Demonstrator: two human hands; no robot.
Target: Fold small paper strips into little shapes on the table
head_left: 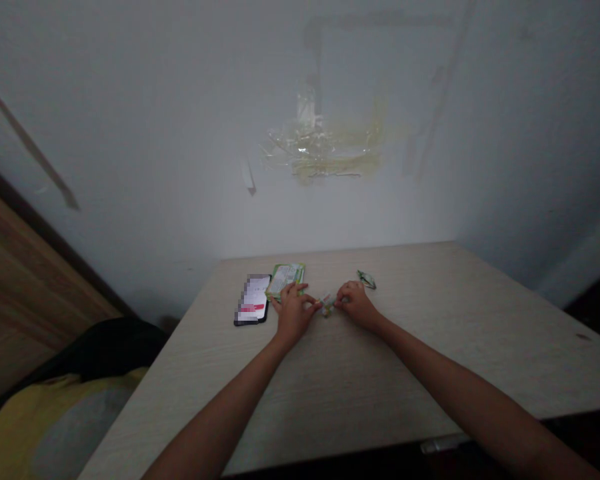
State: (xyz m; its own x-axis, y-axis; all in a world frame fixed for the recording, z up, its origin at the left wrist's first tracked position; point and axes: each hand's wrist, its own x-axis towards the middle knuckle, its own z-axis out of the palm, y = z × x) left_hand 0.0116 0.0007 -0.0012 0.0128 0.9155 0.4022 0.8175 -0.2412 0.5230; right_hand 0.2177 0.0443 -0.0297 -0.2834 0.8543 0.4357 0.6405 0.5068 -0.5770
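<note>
Handling unfinished: small, translucent, multicoloured piece caught between two hands

The piece is toward the far edge of the pale, wood-grained bench, roughly midway between its left and right edges. The left hand pinches its left side between thumb and forefinger, the other fingers spread over the near end of a flat, green-and-white printed packet. The right hand, fingers curled in, pinches the opposite side.

The work on the piece looks under way rather than finished: it is gripped from both sides and not yet released. Whether it is being parted or joined, and whether it touches the bench, is too small to tell.

The packet lies flat. A crumpled, dark-green-and-white wrapper lies just beyond the right hand, nearer the far edge and held by neither hand. A black-edged phone with a lit screen lies toward the bench's left edge, beside the packet.
</note>
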